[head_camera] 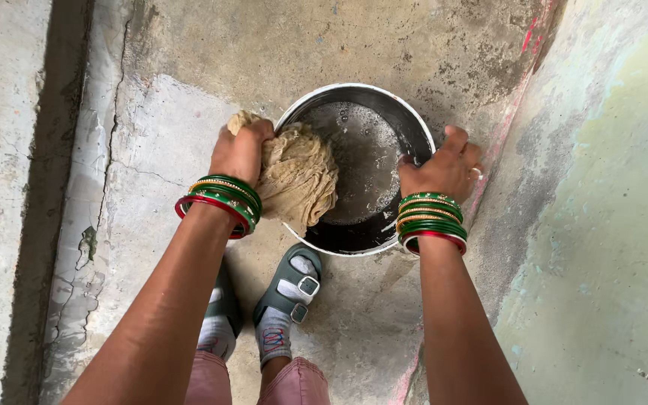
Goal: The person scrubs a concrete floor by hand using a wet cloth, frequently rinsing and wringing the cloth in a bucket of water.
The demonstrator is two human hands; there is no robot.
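- A cracked concrete floor [151, 135] fills the left of the scene, with a darker groove running from far to near along its left side.
- The left hand [240, 150] is closed in a fist around the top of a wet beige cloth [298, 176], gripping a bunch of it; a stack of green, gold and red bangles [220, 201] sits on that wrist.
- The cloth hangs from the fist and drapes over the left rim of a round metal basin [414, 124], its lower part lying inside the basin against the left wall.
- The basin stands on the floor in the middle of the scene and holds dark, soapy water [361, 161] with bubbles on the surface.
- Near the basin, between the two forearms, are the person's feet in grey-green sandals [290, 289] with white socks, the right sandal just beside the basin's near edge.
- The right hand [444, 169] grips the basin's right rim, fingers curled over the edge and thumb up; matching bangles circle this wrist too.
- On the far right rises a painted wall [609, 187], pale green and worn.
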